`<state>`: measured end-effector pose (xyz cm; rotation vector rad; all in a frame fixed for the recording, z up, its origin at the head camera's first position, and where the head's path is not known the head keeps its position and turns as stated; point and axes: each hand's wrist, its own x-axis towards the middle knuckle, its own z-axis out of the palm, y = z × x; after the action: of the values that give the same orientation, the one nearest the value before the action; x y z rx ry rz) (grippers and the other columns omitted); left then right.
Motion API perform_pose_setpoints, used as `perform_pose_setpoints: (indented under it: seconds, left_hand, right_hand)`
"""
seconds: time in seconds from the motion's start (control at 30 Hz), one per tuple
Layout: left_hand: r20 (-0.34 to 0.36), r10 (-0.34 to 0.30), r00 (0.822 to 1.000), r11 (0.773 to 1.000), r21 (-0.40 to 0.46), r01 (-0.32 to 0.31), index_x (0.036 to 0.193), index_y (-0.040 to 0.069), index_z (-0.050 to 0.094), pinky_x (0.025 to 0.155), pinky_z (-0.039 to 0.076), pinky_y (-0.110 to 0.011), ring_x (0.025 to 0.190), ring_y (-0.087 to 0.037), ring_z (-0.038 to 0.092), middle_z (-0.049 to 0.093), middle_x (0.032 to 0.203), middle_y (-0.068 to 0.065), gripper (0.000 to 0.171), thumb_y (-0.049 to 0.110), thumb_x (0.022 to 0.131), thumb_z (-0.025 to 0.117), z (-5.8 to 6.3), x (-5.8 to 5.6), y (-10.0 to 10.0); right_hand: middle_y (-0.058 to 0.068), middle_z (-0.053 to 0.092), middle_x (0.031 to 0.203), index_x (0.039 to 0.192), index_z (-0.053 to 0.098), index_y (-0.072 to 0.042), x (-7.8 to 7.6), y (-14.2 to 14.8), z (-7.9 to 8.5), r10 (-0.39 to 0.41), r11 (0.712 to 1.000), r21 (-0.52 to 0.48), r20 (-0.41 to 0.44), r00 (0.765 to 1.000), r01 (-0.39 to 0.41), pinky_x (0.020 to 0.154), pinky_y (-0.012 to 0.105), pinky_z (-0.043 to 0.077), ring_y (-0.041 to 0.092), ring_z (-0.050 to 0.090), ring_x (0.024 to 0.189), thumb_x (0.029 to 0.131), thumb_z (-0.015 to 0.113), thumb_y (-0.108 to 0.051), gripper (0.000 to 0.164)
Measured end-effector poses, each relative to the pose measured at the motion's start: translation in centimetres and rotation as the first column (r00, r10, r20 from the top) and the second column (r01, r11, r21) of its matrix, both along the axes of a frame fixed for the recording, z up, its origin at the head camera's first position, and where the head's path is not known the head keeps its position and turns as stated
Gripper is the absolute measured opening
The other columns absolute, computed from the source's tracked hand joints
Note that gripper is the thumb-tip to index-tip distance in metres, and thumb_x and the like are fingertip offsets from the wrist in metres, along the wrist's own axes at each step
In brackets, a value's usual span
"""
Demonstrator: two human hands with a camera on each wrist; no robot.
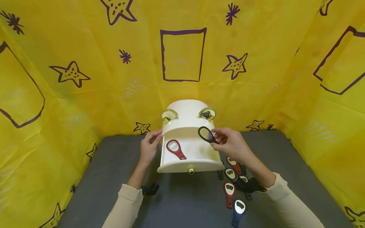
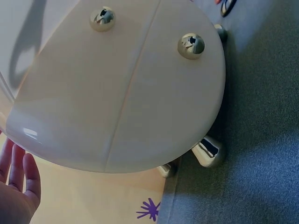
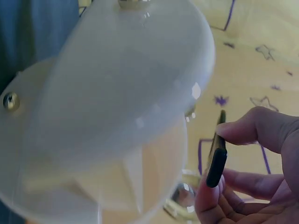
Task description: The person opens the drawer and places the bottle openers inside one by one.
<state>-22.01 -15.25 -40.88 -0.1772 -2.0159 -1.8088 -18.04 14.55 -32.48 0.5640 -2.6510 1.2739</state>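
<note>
A cream cabinet (image 1: 186, 109) with two gold round fittings stands on the dark table, its gold-knobbed drawer (image 1: 174, 167) pulled out. Inside the drawer lies a red bottle opener (image 1: 179, 153). My right hand (image 1: 232, 144) pinches a black bottle opener (image 1: 210, 138) between thumb and fingers, above the drawer's right side. In the right wrist view this opener (image 3: 217, 165) is seen edge-on. My left hand (image 1: 149, 147) rests its fingertips against the cabinet's left side. The left wrist view shows those fingers (image 2: 32, 175) extended beside the cabinet's curved edge.
Several bottle openers in red, blue and black lie right of the cabinet, among them a red one (image 1: 229, 193) and a blue one (image 1: 238, 215), some overlapping beneath my right forearm. Yellow cloth walls (image 1: 99, 104) with purple drawings enclose the grey tabletop (image 1: 182, 205).
</note>
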Motion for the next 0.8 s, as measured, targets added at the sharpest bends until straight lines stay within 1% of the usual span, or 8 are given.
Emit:
perform_pose_setpoints:
  seconds: [0.1,0.2,0.37,0.47,0.57,0.67,0.8]
  left_hand:
    - [-0.004,0.001,1.000,1.000,0.017,-0.001,0.111,-0.011,0.068,0.074,0.049,-0.009,0.092,0.005,0.056,0.063,0.110,-0.023,0.024,-0.001,0.089,0.067,-0.1,0.0,0.0]
    - [-0.004,-0.006,1.000,1.000,0.028,0.007,0.111,-0.012,0.067,0.075,0.050,-0.009,0.091,0.005,0.057,0.063,0.108,-0.019,0.025,-0.001,0.089,0.066,-0.1,0.0,0.0]
    - [-0.002,-0.001,1.000,1.000,0.029,0.001,0.111,-0.012,0.067,0.072,0.048,-0.009,0.091,0.004,0.056,0.063,0.108,-0.021,0.024,-0.002,0.089,0.066,-0.1,0.1,0.0]
    - [0.003,0.007,1.000,1.000,0.020,-0.007,0.111,-0.012,0.067,0.071,0.048,-0.009,0.092,0.004,0.055,0.063,0.109,-0.022,0.024,-0.002,0.089,0.066,0.0,0.1,0.0]
    - [0.001,0.006,1.000,1.000,0.016,-0.006,0.111,-0.012,0.067,0.071,0.048,-0.009,0.093,0.003,0.056,0.063,0.108,-0.020,0.024,-0.002,0.089,0.066,-0.1,0.1,0.0]
    - [-0.003,0.002,1.000,1.000,0.014,-0.002,0.111,-0.012,0.067,0.071,0.048,-0.009,0.093,0.004,0.056,0.063,0.108,-0.019,0.024,-0.002,0.089,0.065,-0.1,0.0,0.0]
    - [-0.002,-0.003,1.000,1.000,0.014,0.003,0.111,-0.012,0.067,0.071,0.048,-0.010,0.092,0.004,0.055,0.062,0.109,-0.024,0.024,-0.002,0.090,0.065,-0.1,-0.1,0.0]
  right_hand:
    - [0.013,0.065,0.090,0.112,0.067,0.006,-0.3,-1.1,-0.2,0.054,0.998,0.022,0.037,0.998,-0.055,0.066,0.019,0.050,0.016,0.057,0.075,0.078,0.074,-0.002,0.036]
    - [0.011,0.065,0.088,0.109,0.069,0.004,-0.7,-2.0,-0.3,0.083,0.994,0.063,0.051,0.995,-0.086,0.067,0.021,0.051,0.015,0.057,0.075,0.077,0.073,-0.002,0.033]
    - [0.006,0.065,0.080,0.102,0.071,0.001,-1.4,-3.4,-0.9,0.103,0.985,0.132,0.076,0.992,-0.113,0.066,0.022,0.049,0.012,0.058,0.072,0.074,0.074,-0.004,0.029]
    - [0.005,0.064,0.074,0.097,0.071,0.003,-1.9,-4.1,-1.5,0.132,0.978,0.152,0.085,0.988,-0.144,0.065,0.020,0.046,0.011,0.055,0.069,0.073,0.075,-0.003,0.026]
    - [0.004,0.060,0.069,0.092,0.070,0.003,-2.3,-4.7,-1.9,0.158,0.970,0.173,0.081,0.984,-0.170,0.063,0.019,0.042,0.009,0.051,0.067,0.072,0.074,-0.001,0.021]
    - [0.001,0.056,0.066,0.088,0.069,0.001,-2.5,-5.2,-2.2,0.151,0.965,0.205,0.086,0.985,-0.166,0.060,0.018,0.038,0.008,0.047,0.064,0.071,0.072,-0.001,0.017]
    - [-0.001,0.057,0.065,0.089,0.070,-0.001,-2.9,-5.7,-2.4,0.119,0.958,0.248,0.106,0.987,-0.142,0.059,0.019,0.038,0.008,0.047,0.063,0.072,0.071,-0.004,0.017]
